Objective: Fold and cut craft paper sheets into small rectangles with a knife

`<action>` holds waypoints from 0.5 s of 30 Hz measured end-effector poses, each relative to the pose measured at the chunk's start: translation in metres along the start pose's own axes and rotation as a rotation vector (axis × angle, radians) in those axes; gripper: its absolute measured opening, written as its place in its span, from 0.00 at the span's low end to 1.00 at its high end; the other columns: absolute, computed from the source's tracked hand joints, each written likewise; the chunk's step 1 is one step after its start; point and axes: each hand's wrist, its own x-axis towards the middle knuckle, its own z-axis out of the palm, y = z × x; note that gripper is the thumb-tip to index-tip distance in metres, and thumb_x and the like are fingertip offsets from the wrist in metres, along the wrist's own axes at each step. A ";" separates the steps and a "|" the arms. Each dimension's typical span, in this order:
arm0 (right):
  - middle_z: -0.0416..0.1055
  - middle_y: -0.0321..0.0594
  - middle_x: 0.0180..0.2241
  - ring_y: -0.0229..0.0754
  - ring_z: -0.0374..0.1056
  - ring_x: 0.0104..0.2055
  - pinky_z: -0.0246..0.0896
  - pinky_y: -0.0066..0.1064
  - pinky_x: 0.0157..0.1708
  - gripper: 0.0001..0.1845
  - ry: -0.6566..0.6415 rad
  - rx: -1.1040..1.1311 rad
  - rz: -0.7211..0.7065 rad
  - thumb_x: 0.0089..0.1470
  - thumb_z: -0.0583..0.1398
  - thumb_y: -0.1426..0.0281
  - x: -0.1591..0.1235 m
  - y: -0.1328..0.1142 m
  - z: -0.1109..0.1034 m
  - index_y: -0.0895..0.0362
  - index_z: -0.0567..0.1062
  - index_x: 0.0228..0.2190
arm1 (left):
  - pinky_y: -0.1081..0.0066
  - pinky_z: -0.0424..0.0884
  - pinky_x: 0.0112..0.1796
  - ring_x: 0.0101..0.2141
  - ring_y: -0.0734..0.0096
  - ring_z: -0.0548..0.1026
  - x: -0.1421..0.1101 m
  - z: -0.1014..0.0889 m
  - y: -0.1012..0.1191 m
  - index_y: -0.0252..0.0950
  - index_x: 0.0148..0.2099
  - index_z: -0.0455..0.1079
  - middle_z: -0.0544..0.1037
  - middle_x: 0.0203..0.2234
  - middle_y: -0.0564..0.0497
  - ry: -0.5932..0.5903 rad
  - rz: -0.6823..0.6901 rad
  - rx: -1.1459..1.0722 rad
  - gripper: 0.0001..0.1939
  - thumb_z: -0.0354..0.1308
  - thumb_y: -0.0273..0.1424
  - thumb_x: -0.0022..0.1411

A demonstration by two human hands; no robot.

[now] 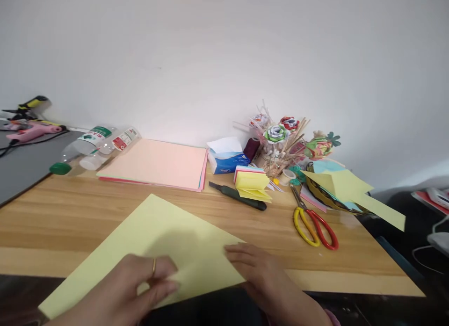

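A sheet of pale yellow paper lies at a slant on the wooden table, and its near edge reaches past the table's front edge. Over its lower part is my left hand, wearing a gold ring. Its fingers are curled in, with thumb and forefinger close together; whatever they hold, if anything, is hidden. At the right corner my right hand is closed on the yellow paper, fingers on top and thumb lower, partly out of sight. Beyond the paper lies a dark green utility knife, touching a yellow sticky-note pad.
Red-and-yellow-handled scissors lie right on the table. Behind stand coloured paper sheets, a tissue pack and paper flowers. Plastic bottles and a pink glue gun are left; a basket holds paper scraps.
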 end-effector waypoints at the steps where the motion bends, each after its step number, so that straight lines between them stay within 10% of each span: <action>1: 0.73 0.42 0.46 0.39 0.65 0.51 0.58 0.31 0.52 0.13 0.047 0.079 0.066 0.58 0.53 0.73 -0.005 0.000 -0.001 0.56 0.73 0.43 | 0.78 0.60 0.22 0.20 0.76 0.65 0.007 0.000 -0.001 0.38 0.22 0.58 0.65 0.16 0.58 -0.049 -0.083 -0.025 0.21 0.45 0.43 0.64; 5: 0.74 0.37 0.29 0.38 0.70 0.31 0.66 0.27 0.31 0.11 0.288 0.199 0.407 0.57 0.54 0.64 -0.019 0.010 0.006 0.55 0.74 0.31 | 0.74 0.58 0.25 0.23 0.71 0.66 0.039 0.002 -0.010 0.38 0.24 0.58 0.65 0.19 0.57 -0.016 -0.256 0.077 0.18 0.44 0.42 0.63; 8: 0.73 0.40 0.32 0.41 0.70 0.33 0.66 0.31 0.32 0.16 0.405 0.169 0.518 0.58 0.51 0.63 -0.021 0.019 0.020 0.57 0.71 0.43 | 0.72 0.57 0.28 0.26 0.68 0.70 0.052 0.006 -0.015 0.38 0.27 0.63 0.71 0.22 0.55 -0.023 -0.363 0.223 0.12 0.46 0.37 0.61; 15: 0.69 0.43 0.35 0.40 0.70 0.35 0.68 0.31 0.34 0.19 0.415 -0.137 0.313 0.61 0.47 0.68 -0.001 0.022 0.025 0.56 0.69 0.50 | 0.70 0.64 0.30 0.30 0.65 0.75 0.048 0.006 -0.026 0.38 0.49 0.67 0.78 0.32 0.51 -0.021 -0.247 0.382 0.15 0.47 0.32 0.60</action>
